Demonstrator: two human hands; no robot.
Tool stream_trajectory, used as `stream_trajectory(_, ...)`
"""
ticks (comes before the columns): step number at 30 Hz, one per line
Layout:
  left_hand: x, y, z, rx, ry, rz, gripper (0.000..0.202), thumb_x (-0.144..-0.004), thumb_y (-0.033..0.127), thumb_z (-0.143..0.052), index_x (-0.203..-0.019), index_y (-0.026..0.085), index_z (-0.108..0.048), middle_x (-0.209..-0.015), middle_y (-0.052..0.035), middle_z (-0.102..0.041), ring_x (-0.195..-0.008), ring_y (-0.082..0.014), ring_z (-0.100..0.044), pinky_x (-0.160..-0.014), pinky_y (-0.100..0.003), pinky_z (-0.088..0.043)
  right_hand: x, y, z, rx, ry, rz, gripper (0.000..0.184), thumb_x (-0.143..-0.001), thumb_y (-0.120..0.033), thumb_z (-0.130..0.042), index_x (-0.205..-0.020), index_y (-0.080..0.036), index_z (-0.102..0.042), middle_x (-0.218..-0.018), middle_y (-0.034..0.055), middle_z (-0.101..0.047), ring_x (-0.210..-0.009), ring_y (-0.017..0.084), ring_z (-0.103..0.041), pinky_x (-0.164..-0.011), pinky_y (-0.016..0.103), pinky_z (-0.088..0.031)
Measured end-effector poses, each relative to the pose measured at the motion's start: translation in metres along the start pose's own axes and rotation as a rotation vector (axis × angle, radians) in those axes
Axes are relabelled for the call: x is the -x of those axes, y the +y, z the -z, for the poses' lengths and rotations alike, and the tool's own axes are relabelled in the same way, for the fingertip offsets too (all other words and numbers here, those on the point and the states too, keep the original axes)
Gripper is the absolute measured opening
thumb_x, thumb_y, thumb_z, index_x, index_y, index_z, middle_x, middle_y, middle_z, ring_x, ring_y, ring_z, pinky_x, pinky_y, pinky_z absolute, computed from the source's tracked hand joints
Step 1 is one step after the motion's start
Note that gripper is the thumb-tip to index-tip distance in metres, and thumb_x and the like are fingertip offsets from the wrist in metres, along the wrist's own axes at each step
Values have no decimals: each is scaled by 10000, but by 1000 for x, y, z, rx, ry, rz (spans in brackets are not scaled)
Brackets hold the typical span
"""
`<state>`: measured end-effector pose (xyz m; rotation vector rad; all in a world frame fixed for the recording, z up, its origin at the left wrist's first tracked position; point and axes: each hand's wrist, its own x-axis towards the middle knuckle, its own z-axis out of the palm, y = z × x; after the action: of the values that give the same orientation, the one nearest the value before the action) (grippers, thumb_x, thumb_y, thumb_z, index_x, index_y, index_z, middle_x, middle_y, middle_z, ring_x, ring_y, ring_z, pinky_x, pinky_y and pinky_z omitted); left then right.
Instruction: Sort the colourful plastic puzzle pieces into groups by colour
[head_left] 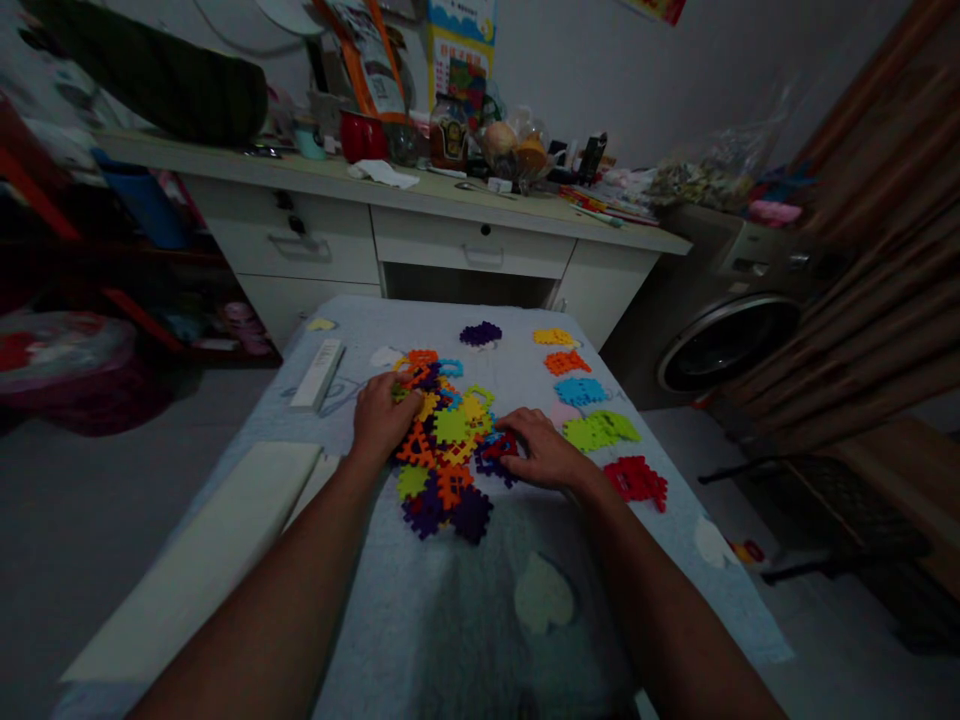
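A heap of flat plastic interlocking building pieces (452, 428) in yellow, orange, green, blue and purple lies mid-table. My left hand (382, 415) rests at its left edge, fingers bent down among the pieces; what they pinch is partly hidden. At the heap's right edge my right hand (544, 448) curves its thumb and fingers round a red interlocking piece (504, 446), with purple and blue pieces close by. Sorted by colour down the right side are a yellow pile (552, 337), an orange pile (568, 363), a blue pile (580, 391), a green pile (600, 430) and a red pile (636, 481). A purple pile (480, 333) sits at the far side.
A long white box (318, 376) and a pale flat panel (202, 550) lie on the left of the cloth-covered table (480, 620). Beyond stands a white desk (472, 240) with a cluttered top. A washing machine (720, 310) is at the right.
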<state>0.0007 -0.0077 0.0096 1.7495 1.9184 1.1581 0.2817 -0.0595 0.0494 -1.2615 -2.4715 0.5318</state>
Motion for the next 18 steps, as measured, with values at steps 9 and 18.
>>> stream_trajectory(9, 0, 2, 1, 5, -4, 9, 310, -778, 381, -570, -1042, 233, -639, -1171, -76, -629, -1187, -287, -550, -1052, -438, -400, 0, 1, 3, -93, 20, -1, 238, -828, -248, -630, -1053, -172, -635, -1000, 72, -656, -924, 202, -567, -859, 324, -416)
stream_trajectory(18, -1, 0, 0, -12, -4, 30, 354, -770, 408, -581, -1072, 235, -647, -1179, -88, -611, -1166, -294, -553, -1038, -449, -413, 1, -2, 12, -101, 153, -98, 245, -970, -251, -386, -913, -184, -615, -865, 55, -633, -811, 173, -572, -767, 285, -419)
